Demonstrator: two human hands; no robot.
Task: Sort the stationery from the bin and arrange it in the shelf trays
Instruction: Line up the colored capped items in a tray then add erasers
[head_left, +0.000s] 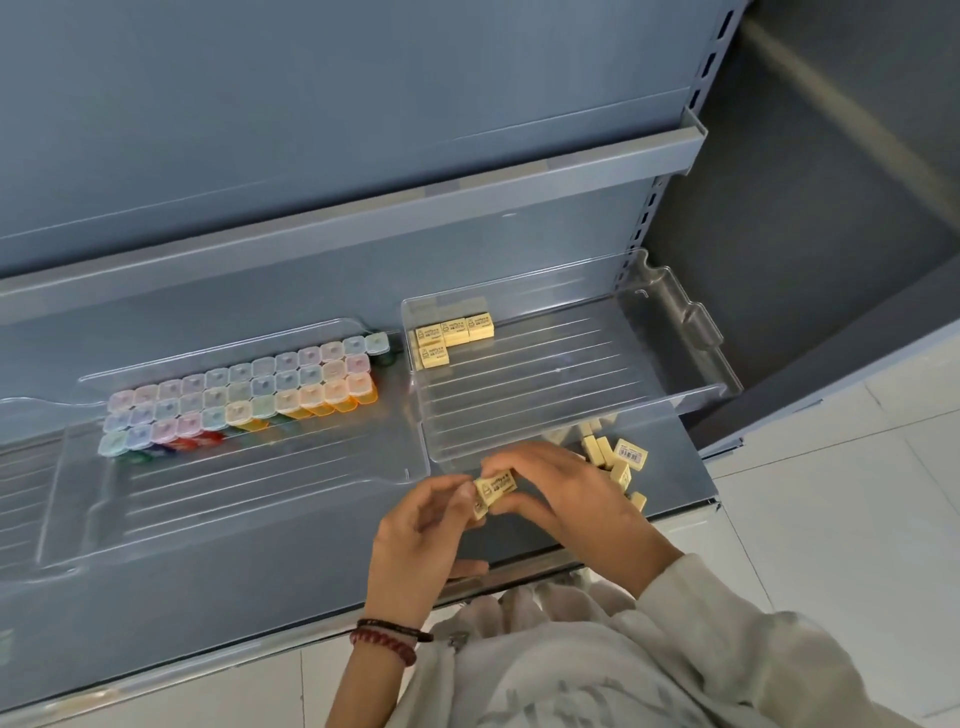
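Your left grip (415, 525) and right grip (571, 493) both pinch the held erasers (494, 491) over the shelf (311, 571), just near of the right tray (571, 374). Loose erasers (618, 462) lie right; placed erasers (447, 338) fill the tray's far-left corner.

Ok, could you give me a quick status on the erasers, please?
Both busy: left hand, right hand pinching erasers. Small stack in tray, back left corner. Loose pile by right hand. Path to tray clear.
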